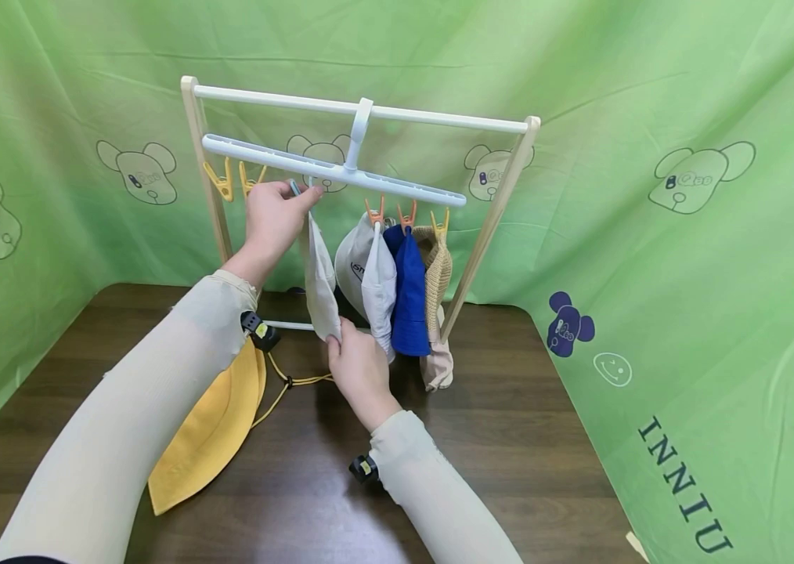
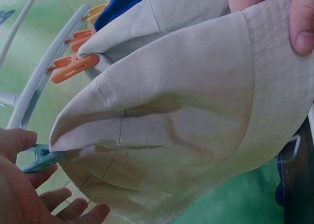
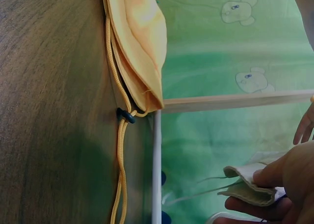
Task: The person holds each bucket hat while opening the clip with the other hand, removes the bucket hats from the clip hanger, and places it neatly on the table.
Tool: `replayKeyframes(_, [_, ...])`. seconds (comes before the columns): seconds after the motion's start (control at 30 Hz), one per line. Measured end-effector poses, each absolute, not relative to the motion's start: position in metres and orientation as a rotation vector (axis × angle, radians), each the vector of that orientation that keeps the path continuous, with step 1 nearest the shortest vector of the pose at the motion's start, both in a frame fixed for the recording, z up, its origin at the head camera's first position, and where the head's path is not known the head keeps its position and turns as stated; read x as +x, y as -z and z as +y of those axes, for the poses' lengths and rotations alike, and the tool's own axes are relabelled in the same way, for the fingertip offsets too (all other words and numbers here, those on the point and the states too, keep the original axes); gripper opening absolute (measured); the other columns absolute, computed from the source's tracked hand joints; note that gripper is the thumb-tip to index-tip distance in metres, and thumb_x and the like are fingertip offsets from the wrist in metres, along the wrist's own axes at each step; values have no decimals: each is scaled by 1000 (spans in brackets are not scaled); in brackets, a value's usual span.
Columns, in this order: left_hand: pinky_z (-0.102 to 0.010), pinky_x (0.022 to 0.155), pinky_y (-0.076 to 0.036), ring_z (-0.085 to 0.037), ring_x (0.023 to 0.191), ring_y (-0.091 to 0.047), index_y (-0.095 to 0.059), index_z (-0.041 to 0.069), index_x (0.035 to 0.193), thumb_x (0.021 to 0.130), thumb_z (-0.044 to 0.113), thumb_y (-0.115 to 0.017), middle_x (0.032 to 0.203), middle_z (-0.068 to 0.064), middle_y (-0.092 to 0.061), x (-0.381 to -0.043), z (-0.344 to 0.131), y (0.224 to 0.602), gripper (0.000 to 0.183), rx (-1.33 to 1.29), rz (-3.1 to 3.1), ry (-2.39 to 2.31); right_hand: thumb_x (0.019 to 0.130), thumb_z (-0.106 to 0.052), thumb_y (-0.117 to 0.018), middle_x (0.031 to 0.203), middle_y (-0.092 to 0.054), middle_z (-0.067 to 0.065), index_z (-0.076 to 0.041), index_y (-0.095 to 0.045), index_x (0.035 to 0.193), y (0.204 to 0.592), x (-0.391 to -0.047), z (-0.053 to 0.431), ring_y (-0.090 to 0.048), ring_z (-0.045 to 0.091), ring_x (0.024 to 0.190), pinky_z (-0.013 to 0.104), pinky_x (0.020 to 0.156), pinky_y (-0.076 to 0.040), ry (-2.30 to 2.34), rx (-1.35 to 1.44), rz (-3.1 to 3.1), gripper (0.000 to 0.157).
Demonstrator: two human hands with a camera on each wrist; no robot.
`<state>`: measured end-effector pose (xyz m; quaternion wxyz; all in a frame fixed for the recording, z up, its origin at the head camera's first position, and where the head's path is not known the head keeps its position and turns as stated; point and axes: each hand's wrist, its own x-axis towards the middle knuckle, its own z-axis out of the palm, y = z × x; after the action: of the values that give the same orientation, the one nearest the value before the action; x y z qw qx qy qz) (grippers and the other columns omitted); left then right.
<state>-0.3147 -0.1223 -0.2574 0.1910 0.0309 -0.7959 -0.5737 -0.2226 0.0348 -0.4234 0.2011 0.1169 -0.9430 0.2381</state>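
1. Head view: the off-white cloth bucket hat is held below the pale-blue plastic hanger, its brim pinched by the right hand.
2. Left wrist view: a blue-green plastic clip at the crown is pinched by the left hand; the right hand is cut off.
3. Head view: the clip is mostly hidden; the yellow cloth hat is partly covered by the pale left sleeve.

A curtained booth: green cloth (cartoon-printed) around a wood-grained table.
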Motion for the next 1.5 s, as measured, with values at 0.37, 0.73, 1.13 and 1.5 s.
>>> replayKeyframes(0.37, [-29, 66, -42, -15, 78, -52, -76, 7, 88, 91, 42, -76, 79, 3, -66, -316, -121, 257, 35, 65, -2210, 1611, 101, -24, -63, 77, -74, 4, -13, -71, 92, 427, -221, 38, -72, 28, 71, 44, 55, -50, -750, 352, -2491, 16])
replayKeyframes(0.73, [-29, 65, -42, -15, 76, -51, -75, 8, 84, 92, 41, -75, 78, 3, -64, -315, -121, 256, 34, 67, -2216, 1583, 100, -20, -65, 74, -74, 3, -13, -72, 90, 430, -219, 40, -70, 26, 67, 40, 51, -46, -790, 382, -2397, 15])
replayKeyframes(1.13, [-31, 60, -39, -16, 69, -47, -72, 10, 79, 92, 43, -74, 71, 3, -58, -313, -120, 255, 36, 67, -2223, 1591, 100, -20, -65, 75, -75, 3, -13, -74, 94, 431, -216, 42, -70, 24, 65, 36, 50, -43, -784, 387, -2371, 13])
replayKeyframes(1.5, [-32, 59, -37, -16, 67, -44, -74, 9, 82, 93, 44, -73, 70, 2, -56, -313, -123, 255, 37, 60, -2242, 1577, 101, -21, -64, 78, -76, 3, -14, -74, 93, 433, -214, 42, -70, 25, 66, 37, 51, -45, -813, 368, -2386, 15])
